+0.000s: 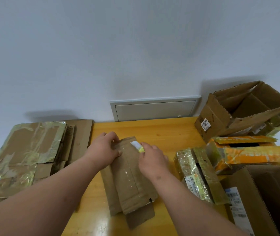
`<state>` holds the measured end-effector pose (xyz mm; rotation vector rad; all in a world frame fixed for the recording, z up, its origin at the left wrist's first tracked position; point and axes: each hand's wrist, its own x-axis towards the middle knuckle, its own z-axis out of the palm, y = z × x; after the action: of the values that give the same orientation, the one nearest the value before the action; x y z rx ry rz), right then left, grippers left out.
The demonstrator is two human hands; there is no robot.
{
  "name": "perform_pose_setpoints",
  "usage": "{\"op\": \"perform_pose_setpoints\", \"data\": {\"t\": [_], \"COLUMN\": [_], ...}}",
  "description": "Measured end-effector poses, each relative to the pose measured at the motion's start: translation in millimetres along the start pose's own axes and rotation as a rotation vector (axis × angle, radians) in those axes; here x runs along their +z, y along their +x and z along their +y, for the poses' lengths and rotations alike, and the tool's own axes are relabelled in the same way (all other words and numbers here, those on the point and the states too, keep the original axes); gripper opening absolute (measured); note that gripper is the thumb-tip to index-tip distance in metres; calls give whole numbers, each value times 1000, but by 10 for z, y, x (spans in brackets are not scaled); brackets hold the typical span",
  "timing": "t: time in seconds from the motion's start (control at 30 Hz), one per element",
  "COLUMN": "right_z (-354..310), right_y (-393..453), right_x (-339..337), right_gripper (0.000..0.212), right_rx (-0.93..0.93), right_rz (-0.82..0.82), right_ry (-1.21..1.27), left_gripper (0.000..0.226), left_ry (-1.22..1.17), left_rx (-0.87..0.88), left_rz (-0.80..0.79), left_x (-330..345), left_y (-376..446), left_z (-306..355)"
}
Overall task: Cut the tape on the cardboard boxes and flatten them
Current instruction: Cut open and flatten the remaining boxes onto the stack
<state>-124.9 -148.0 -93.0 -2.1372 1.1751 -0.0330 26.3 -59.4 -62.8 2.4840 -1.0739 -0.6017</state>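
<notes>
A long narrow cardboard box (pixel 129 181) lies in the middle of the yellow wooden table (pixel 161 132), a strip of clear tape running down its top seam. My left hand (pixel 104 149) grips the box's far left end, fingers curled over the edge. My right hand (pixel 153 157) holds a small yellow-and-white cutter (pixel 138 145) at the far end of the tape seam. Most of the cutter is hidden in the hand.
A pile of flattened, tape-covered boxes (pixel 26 155) lies at the left. At the right are a taped box with a barcode label (pixel 199 176), an orange-taped box (pixel 248 152), a large open box (pixel 238 109) at the back and another (pixel 263 198) in front.
</notes>
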Motion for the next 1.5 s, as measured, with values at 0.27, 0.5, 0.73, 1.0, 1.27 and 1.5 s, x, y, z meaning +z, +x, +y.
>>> {"op": "perform_pose_setpoints", "data": {"t": [0.27, 0.5, 0.73, 1.0, 1.27, 1.5], "right_z": [-155, -303, -311, -286, -308, -393], "right_y": [-156, -161, -203, -207, -215, -178], "right_x": [-85, -46, -60, -53, -38, -71], "right_gripper": [39, 30, 39, 42, 41, 41], "right_rx": [-222, -271, -291, -306, -289, -277], "right_rz": [128, 57, 70, 120, 161, 162], "right_ry": [32, -71, -28, 1, -14, -63], "left_gripper": [36, 9, 12, 16, 12, 15], "left_ry": [15, -22, -43, -60, -29, 7], "left_rx": [2, 21, -4, -19, -7, 10], "left_rz": [96, 118, 114, 105, 144, 155], "left_x": [-56, -102, -130, -117, -96, -67], "left_y": [-69, -25, -26, -45, -55, -60], "left_z": [52, 88, 68, 101, 149, 238]}}
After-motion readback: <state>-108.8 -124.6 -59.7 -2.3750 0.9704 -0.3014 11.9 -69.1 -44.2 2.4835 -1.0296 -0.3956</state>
